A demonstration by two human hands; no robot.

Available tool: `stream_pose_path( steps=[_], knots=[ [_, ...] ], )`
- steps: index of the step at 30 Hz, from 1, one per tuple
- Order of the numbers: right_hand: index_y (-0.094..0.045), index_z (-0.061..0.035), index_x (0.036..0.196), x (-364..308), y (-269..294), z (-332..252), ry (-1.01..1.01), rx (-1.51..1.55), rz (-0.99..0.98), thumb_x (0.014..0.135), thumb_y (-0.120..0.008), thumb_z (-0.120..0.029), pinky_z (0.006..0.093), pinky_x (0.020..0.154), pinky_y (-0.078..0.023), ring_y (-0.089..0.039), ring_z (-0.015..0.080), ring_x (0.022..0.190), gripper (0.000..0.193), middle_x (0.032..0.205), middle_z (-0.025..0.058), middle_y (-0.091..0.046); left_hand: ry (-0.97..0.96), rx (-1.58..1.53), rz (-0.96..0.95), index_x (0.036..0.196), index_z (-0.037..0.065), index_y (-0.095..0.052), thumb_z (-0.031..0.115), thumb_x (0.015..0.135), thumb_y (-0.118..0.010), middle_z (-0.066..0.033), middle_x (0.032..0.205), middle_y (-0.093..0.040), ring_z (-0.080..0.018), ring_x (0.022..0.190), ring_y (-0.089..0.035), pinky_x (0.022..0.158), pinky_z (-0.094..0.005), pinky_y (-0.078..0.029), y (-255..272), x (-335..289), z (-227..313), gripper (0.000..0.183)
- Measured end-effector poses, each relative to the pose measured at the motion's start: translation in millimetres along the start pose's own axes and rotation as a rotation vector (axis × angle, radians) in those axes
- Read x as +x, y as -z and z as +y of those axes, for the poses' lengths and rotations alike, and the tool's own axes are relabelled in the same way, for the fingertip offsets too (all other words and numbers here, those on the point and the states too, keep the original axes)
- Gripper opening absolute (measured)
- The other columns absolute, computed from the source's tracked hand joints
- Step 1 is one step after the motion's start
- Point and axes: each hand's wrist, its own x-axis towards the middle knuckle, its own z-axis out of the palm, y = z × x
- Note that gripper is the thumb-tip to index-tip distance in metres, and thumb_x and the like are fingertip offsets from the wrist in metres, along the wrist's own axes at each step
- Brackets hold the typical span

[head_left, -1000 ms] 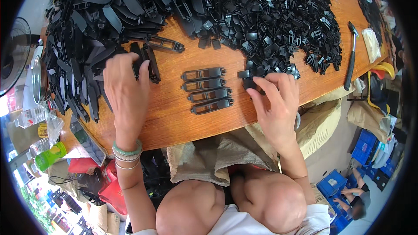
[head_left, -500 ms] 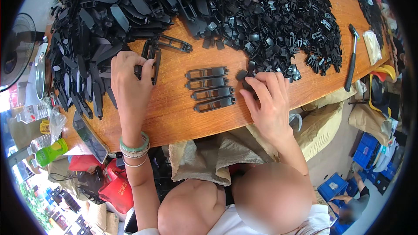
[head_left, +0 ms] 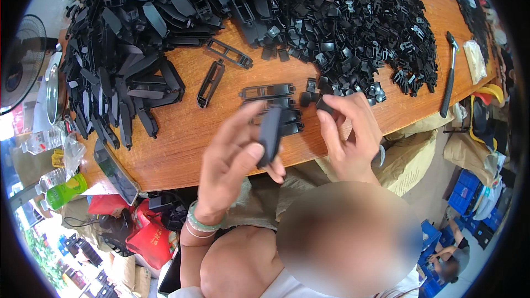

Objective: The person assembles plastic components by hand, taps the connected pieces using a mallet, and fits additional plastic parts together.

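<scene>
Between thumb and fingers, my left hand [head_left: 229, 160] grips a long black plastic piece [head_left: 270, 135], raised above the table's near edge. My right hand [head_left: 353, 132] pinches a small black plastic cap [head_left: 324, 106] near a few loose small pieces [head_left: 309, 98]. Between my hands lies a stacked row of black slotted frames [head_left: 269, 91], partly hidden behind the left hand. Two more slotted frames rest apart, one upright-lying frame [head_left: 210, 84] and one slanted frame [head_left: 231, 54].
A heap of long black parts [head_left: 149, 22] covers the far left; a heap of small black pieces [head_left: 359, 27] covers the far right. A hammer [head_left: 449, 74] lies at right, and a phone [head_left: 116, 174] at the left edge. Another person [head_left: 450, 259] is at lower right.
My left hand has come right and nearer from the left heap, now holding a long black piece. My right hand has shifted slightly right with a small cap in its fingers.
</scene>
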Motion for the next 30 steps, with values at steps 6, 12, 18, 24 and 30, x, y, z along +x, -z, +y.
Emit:
stream_pose_path(
  steps=[6,12,18,24,30],
  knots=[
    [-0.07,0.0043,0.095,0.7,-3.9,-18.8,-0.066,0.278,-0.008,0.077,-0.078,0.005,0.0317,0.056,-0.048,-0.062,0.0246,0.063,0.019,0.079,0.0137,-0.068,0.179,-0.135,-0.147,0.152,-0.007,-0.031,0.015,0.106,-0.046,-0.0168,0.109,-0.062,-0.0241,0.087,-0.068,0.075,-0.0365,-0.061,-3.3,-3.6,-14.5,0.053],
    [-0.067,0.0037,0.095,-3.8,-6.1,-16.9,-0.106,0.219,0.033,0.079,-0.075,0.007,0.0318,0.058,-0.05,-0.065,0.026,0.067,0.018,0.079,0.0146,-0.068,0.166,-0.12,-0.173,0.152,-0.007,-0.03,0.017,0.107,-0.044,-0.0168,0.11,-0.062,-0.0238,0.089,-0.068,0.078,-0.0369,-0.062,-11.4,-3.5,-21.0,0.053],
    [-0.067,0.0054,0.099,-1.8,-11.2,-16.3,0.095,0.114,0.011,0.075,-0.076,0.008,0.0334,0.055,-0.05,-0.065,0.029,0.069,0.026,0.086,0.0164,-0.067,0.115,-0.043,-0.186,0.151,-0.008,-0.031,0.017,0.107,-0.044,-0.0186,0.118,-0.058,-0.0225,0.091,-0.068,0.077,-0.0348,-0.062,-9.4,-1.2,-24.6,0.052],
    [-0.069,0.0067,0.105,-3.9,-12.0,-15.9,0.191,0.099,0.005,0.068,-0.078,0.006,0.0333,0.056,-0.05,-0.063,0.0281,0.068,0.038,0.086,0.0146,-0.066,0.043,0.047,-0.199,0.15,-0.009,-0.032,0.013,0.107,-0.044,-0.0196,0.126,-0.054,-0.0217,0.091,-0.067,0.077,-0.0334,-0.062,-11.6,-3.7,-20.5,0.05],
    [-0.072,0.004,0.102,-6.4,-12.9,-8.0,0.211,0.15,0.045,0.065,-0.079,0.004,0.0334,0.059,-0.05,-0.062,0.0265,0.068,0.037,0.086,0.0126,-0.066,0.078,0.006,-0.254,0.15,-0.009,-0.033,0.012,0.106,-0.044,-0.0195,0.124,-0.054,-0.021,0.091,-0.066,0.077,-0.033,-0.062,-10.2,-2.6,-22.9,0.049]
  ],
)
